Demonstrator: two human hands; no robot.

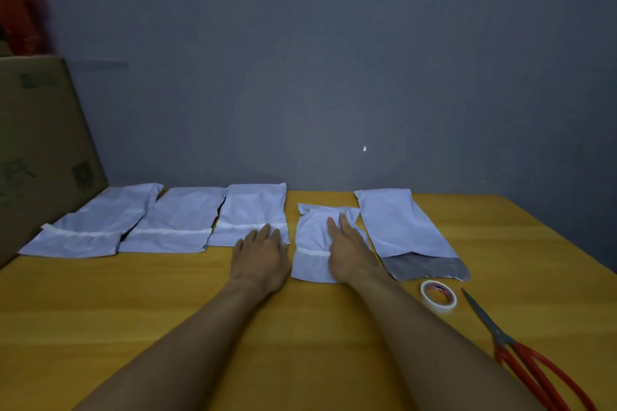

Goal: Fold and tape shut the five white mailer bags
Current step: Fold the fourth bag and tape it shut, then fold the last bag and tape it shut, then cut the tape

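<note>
A plain grey-blue wall (334,60) fills the upper half of the view, from 9 o'clock across to 3 o'clock, dimly and evenly lit. A small white fleck (364,148) marks it just right of centre. Below it lies a yellow-orange wood-grain counter (100,310), its far edge against the wall. At 9 o'clock a large brown cardboard box (40,150) with faint print stands on the counter. Above the box, at 10 o'clock, is a blurred red shape (20,10).

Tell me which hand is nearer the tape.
Right. The right hand lies flat on a bag, just left of the tape; the left hand sits farther left, beyond that bag.
</note>
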